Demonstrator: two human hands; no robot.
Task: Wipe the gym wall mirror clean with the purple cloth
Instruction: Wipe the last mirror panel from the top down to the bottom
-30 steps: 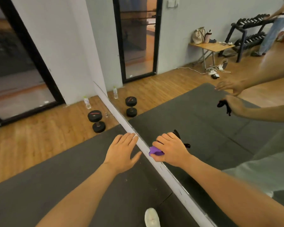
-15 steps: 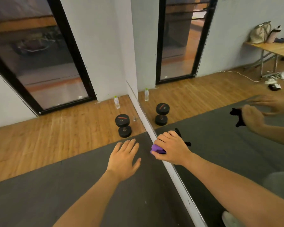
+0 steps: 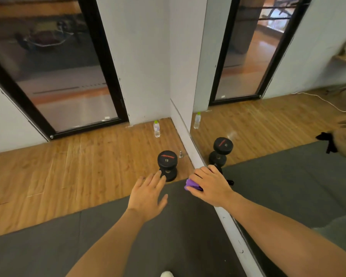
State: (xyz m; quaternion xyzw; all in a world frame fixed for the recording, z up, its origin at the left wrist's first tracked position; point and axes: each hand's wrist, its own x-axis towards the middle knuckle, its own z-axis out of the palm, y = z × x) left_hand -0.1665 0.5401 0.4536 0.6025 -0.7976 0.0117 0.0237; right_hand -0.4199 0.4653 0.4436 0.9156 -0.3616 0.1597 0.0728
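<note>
The gym wall mirror [image 3: 268,126] fills the right side, running down to a white bottom strip [image 3: 234,234] at the floor. My right hand [image 3: 210,183] is shut on the bunched purple cloth [image 3: 191,184] and presses it low against the mirror's bottom edge. Only a small purple part of the cloth shows past my fingers. My left hand [image 3: 148,193] hovers open, fingers spread, over the grey floor mat to the left of the mirror. It holds nothing. The mirror shows my hands reflected at the far right.
A black 15 dumbbell [image 3: 167,164] stands on the wood floor just beyond my left fingertips, close to the mirror. A small water bottle [image 3: 156,128] stands in the corner behind it. A black-framed glass door [image 3: 54,76] lies to the left. A grey mat [image 3: 68,246] covers the near floor.
The view has swung left and forward along the mirror. Both hands have travelled toward the corner; the dumbbell is now at my left fingertips. The cloth stays in my right hand.
</note>
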